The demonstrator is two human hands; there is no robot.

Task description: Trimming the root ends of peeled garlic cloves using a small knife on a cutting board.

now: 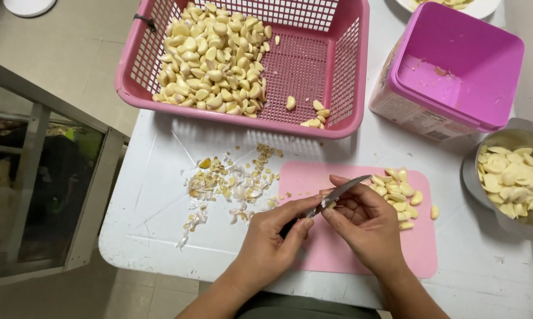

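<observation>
Knife handle point(290, 227) hidden inside left grip point(266, 245).

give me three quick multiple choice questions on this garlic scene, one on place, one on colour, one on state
1. Where is the big heap of garlic cloves?
A. basket B. metal bowl C. floor
2. What colour is the cutting mat?
A. green B. pink C. black
3. What does the left hand hold?
A. nothing B. a spoon C. a knife

Answers:
1 A, the heap fills the left of the pink basket.
2 B, the mat under the hands is pink.
3 C, the knife has its blade against the clove in the right hand.
</observation>
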